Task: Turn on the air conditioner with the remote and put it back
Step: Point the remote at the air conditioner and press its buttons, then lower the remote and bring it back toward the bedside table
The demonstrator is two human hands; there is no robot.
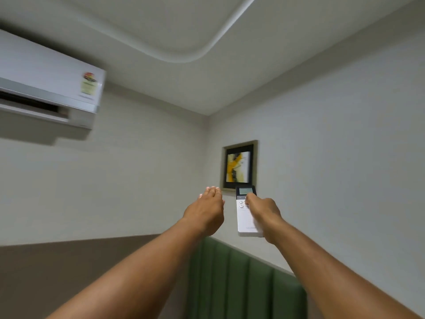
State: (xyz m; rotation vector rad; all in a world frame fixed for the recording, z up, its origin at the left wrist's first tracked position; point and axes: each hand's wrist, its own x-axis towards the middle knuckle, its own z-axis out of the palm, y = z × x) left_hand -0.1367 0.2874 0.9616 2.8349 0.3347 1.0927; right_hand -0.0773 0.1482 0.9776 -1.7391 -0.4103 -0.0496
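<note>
A person's right hand grips a slim white remote with a small grey screen, thumb pressing its round buttons. The empty left hand hovers just beside it, fingers straight and together. A white wall-mounted air conditioner hangs high, upper left.

The air conditioner hangs high on the wall at upper left, the framed picture sits on the adjoining wall right of the corner, the remote in the right hand overlaps its lower edge, the left hand just left, and the padded panel lies below.
</note>
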